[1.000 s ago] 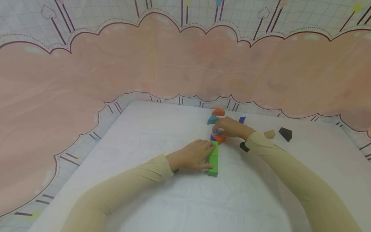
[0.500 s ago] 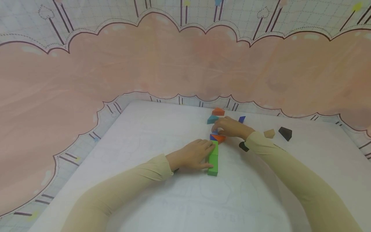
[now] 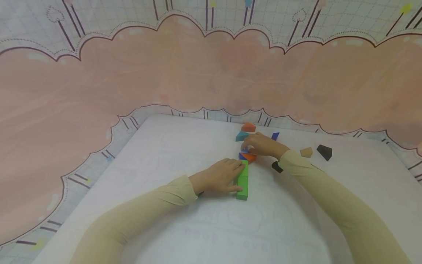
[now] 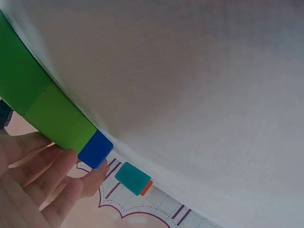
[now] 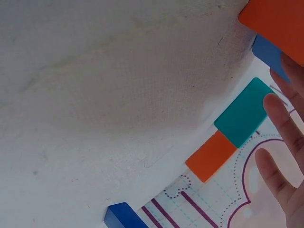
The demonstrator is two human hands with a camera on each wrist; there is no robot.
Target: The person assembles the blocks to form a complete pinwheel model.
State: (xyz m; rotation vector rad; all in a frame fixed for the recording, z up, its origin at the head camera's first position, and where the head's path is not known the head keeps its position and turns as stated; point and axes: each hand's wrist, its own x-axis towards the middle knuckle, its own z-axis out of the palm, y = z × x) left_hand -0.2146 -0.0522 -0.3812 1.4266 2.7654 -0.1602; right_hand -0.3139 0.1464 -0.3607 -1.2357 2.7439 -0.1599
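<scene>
Two green blocks lie end to end in a row; the nearer green block (image 3: 242, 187) and the farther green block (image 3: 245, 169) touch. My left hand (image 3: 218, 177) rests its extended fingers and thumb along their left side. Beyond them an orange triangular block (image 3: 249, 157) adjoins a dark blue block (image 3: 242, 157). Just past these, my right hand (image 3: 265, 145) pinches a small lighter blue block (image 5: 269, 54) between thumb and forefinger. The hand partly covers this block in the head view. A teal block (image 3: 241, 136) stands near its fingertips, with another orange block (image 3: 248, 127) behind.
A dark blue piece (image 3: 275, 136) lies beyond the right hand. Right of it are a tan block (image 3: 306, 152) and a black block (image 3: 325, 152). Another black piece (image 3: 277, 167) sits by the right sleeve. Something dark (image 3: 200, 194) shows under the left wrist. The white tabletop (image 3: 184, 143) has a patterned cloth behind.
</scene>
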